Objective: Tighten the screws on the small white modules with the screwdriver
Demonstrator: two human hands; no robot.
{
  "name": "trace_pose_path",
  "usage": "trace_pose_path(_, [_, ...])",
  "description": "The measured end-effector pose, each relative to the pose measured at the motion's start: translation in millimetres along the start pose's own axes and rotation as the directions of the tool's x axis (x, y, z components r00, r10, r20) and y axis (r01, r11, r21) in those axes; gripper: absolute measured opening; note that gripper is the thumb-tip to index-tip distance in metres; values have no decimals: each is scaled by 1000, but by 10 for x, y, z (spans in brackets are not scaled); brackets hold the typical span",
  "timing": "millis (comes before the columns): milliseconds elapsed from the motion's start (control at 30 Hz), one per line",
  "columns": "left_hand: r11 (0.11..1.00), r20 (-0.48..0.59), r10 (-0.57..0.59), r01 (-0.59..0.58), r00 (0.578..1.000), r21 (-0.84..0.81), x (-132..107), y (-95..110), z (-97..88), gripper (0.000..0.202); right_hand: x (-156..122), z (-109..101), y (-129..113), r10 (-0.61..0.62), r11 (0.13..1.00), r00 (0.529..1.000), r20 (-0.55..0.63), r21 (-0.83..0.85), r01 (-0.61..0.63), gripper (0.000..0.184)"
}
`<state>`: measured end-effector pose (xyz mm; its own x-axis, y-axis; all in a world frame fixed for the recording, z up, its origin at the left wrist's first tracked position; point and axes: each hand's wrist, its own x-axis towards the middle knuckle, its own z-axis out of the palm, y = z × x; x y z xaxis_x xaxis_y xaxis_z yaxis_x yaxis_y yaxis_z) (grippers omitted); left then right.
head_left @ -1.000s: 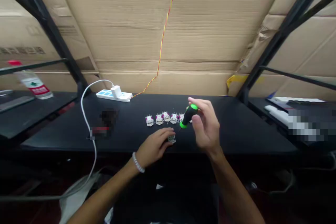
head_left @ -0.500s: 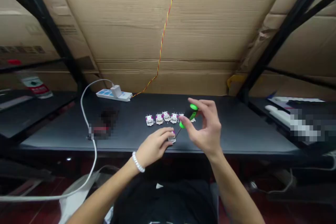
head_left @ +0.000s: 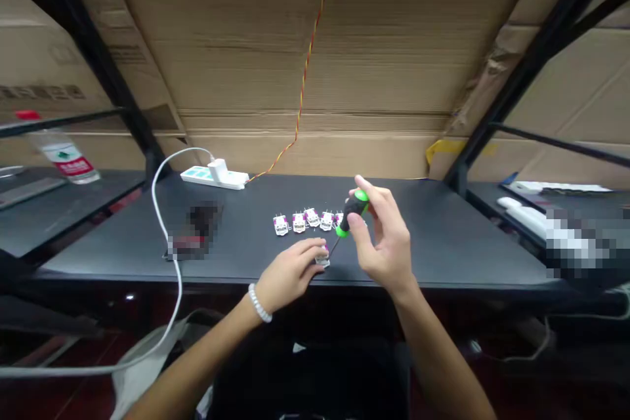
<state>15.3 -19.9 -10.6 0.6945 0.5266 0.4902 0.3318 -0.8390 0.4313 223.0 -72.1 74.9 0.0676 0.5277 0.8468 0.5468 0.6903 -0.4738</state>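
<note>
My left hand [head_left: 290, 272] rests on the black table [head_left: 443, 243] and pinches a small white and purple part [head_left: 322, 256] against it. My right hand [head_left: 381, 236] grips a short screwdriver with a black and green handle [head_left: 350, 213], tilted so its thin tip points down at that part. Just behind, a row of several similar white and purple parts [head_left: 305, 221] lies on the table.
A white power strip with a charger [head_left: 214, 176] sits at the back left, and its white cable [head_left: 160, 223] loops off the front edge. A blurred dark object [head_left: 194, 233] lies left of the parts. A plastic bottle [head_left: 62, 154] lies on the left shelf. Cardboard walls stand behind.
My right hand's fingers have shifted around the screwdriver handle, turning it, and the handle sits a little lower and nearer the part. My left hand has stayed in place.
</note>
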Motion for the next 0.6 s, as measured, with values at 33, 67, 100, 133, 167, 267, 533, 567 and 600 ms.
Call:
trace_pose_path(33, [1000, -1, -2, 2, 1000, 0, 1, 0, -1, 23, -4, -5, 3, 7, 999, 999, 34, 39, -8, 55])
trace_pose_path(67, [1000, -3, -4, 4, 1000, -1, 2, 1, -1, 23, -6, -11, 2, 9, 998, 999, 52, 63, -12, 55])
trace_pose_path(100, [1000, -5, -5, 5, 1000, -1, 3, 1, -1, 23, -6, -15, -2, 10, 998, 999, 52, 64, -13, 53])
trace_pose_path(133, [1000, -8, -5, 5, 1000, -2, 4, 2, -1, 23, -4, -18, -9, 14, 999, 999, 38, 41, -15, 50])
trace_pose_path(167, [1000, -11, -4, 4, 1000, -3, 5, 2, -2, 23, 0, -18, -18, 14, 1000, 1000, 10, 5, -14, 46])
trace_pose_path(267, [1000, -10, 7, -7, 1000, -5, 6, 4, -2, 24, 7, -6, -41, -5, 996, 997, -81, -89, -2, 43])
trace_pose_path(533, [1000, -10, -5, 5, 1000, -4, 9, 21, -6, 24, -33, 20, 9, 38, 997, 999, -4, 64, -37, 50])
trace_pose_path(567, [1000, -10, -4, 4, 1000, -3, 9, 21, -6, 24, -28, 20, 9, 18, 1000, 999, -30, 23, -17, 48])
trace_pose_path(600, [1000, -11, -4, 4, 1000, -2, 10, 21, -6, 25, -21, 20, 7, 0, 1000, 998, -58, -26, -1, 46])
